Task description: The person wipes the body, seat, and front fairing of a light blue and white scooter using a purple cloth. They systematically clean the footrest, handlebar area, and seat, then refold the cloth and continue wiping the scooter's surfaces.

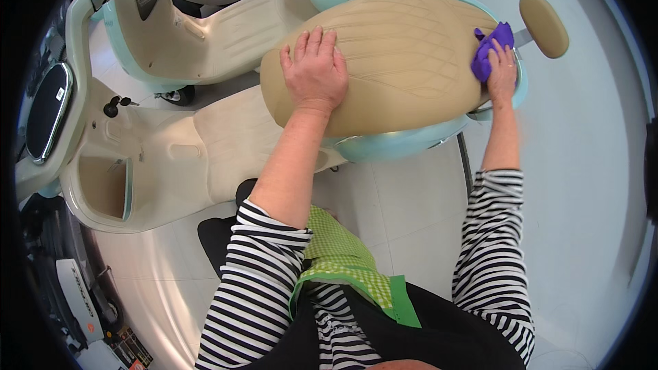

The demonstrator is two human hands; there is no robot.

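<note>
Before me stands a pale turquoise and cream scooter with a quilted tan seat (pixel 396 56). My left hand (pixel 316 69) lies flat on the front part of this seat, palm down, fingers slightly spread. At the seat's rear end my right hand (pixel 501 72) presses on a crumpled purple cloth (pixel 486 56), its fingers over the fabric. The cloth touches the back edge of the seat near the chrome rear rail. Behind it a tan padded backrest (pixel 544 25) sticks out on a metal bracket. My right palm's underside is hidden.
A second turquoise scooter (pixel 241 15) stands close along the far side. Handlebars with a round-cornered display (pixel 50 112) rise at the left, and keys (pixel 121 105) hang in the ignition. A front storage pocket (pixel 105 185) gapes below. A white wall (pixel 581 164) is at the right.
</note>
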